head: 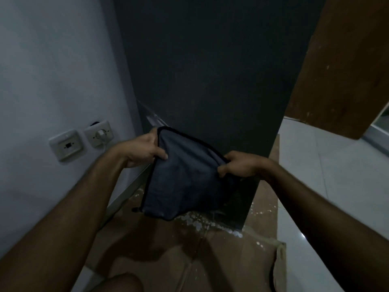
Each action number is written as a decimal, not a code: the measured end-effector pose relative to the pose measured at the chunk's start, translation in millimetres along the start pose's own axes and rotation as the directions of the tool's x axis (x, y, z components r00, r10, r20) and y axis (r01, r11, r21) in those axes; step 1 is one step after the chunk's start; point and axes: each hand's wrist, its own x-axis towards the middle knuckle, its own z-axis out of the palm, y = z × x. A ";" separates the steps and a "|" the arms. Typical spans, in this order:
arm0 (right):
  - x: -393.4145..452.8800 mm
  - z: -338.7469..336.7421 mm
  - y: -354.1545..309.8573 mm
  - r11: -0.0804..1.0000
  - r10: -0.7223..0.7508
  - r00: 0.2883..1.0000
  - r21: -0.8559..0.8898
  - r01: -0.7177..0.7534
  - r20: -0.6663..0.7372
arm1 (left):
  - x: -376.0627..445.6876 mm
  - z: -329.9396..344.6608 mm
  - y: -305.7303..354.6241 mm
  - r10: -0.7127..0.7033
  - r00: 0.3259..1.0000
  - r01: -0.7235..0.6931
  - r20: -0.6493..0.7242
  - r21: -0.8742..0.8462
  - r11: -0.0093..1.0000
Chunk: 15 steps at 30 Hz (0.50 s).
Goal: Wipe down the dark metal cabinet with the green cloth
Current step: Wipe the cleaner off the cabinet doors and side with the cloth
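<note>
1. cabinet: top cut off by upper frame edge.
2. cloth: covers cabinet's lower front; colour unclear in dim light.
3. left hand fingertips hidden behind cloth.

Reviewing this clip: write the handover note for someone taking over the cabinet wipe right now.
Left hand pinches the cloth at its upper left edge; right hand grips its right edge. The cloth hangs spread between them in front of the cabinet's lower part; contact with the panel cannot be told. The cabinet stands on cardboard with white specks at its base. Done: cloth picked up, opened. Left: wiping the panel; no wiped area can be made out.
</note>
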 end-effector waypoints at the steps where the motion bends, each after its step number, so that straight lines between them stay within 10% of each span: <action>1: 1.0 2.2 3.5 0.986 -0.008 1.000 0.167 0.009 -0.002 | -1.7 -2.9 -2.0 -0.015 0.999 0.016 -0.039 0.037 0.999; 5: 5.3 15.7 9.5 0.765 -0.115 0.988 0.624 0.157 -0.107 | -2.8 -19.0 -14.2 -0.018 0.972 0.066 -0.234 0.196 0.978; 10: 2.5 21.2 9.0 0.631 -0.164 0.980 0.752 0.190 -0.110 | 0.4 -26.3 -25.5 0.072 0.916 -0.002 -0.395 0.175 0.985; 15: 7.2 25.7 10.2 0.719 -0.228 0.946 0.616 0.323 -0.230 | -9.7 -33.1 -35.6 -0.089 0.987 0.102 -0.134 0.093 0.990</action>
